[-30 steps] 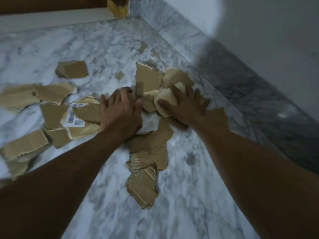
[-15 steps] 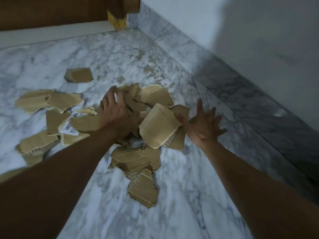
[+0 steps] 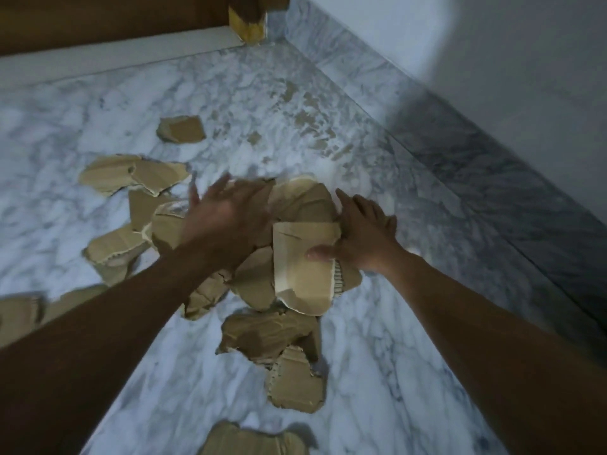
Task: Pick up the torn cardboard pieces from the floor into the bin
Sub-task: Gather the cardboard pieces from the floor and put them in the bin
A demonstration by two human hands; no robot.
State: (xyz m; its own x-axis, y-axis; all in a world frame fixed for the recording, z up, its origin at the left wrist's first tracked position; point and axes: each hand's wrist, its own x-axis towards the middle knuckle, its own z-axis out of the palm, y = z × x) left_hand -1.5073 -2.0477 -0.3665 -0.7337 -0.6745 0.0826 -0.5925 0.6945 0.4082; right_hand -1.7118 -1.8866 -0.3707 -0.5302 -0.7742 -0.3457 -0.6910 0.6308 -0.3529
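Our splayed, blurred left hand and straight-fingered right hand lie on a ragged corrugated cardboard heap on veined marble, torn scraps at nine o'clock

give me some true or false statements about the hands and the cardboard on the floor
1. The right hand's thumb rests on a pale cardboard piece. True.
2. A bin stands beside the pile. False: no bin is in view.
3. A small cardboard piece lies alone, apart from the pile. True.
4. The floor is wooden boards. False: it is white and grey marble.
5. The left hand is over the pile, fingers spread. True.
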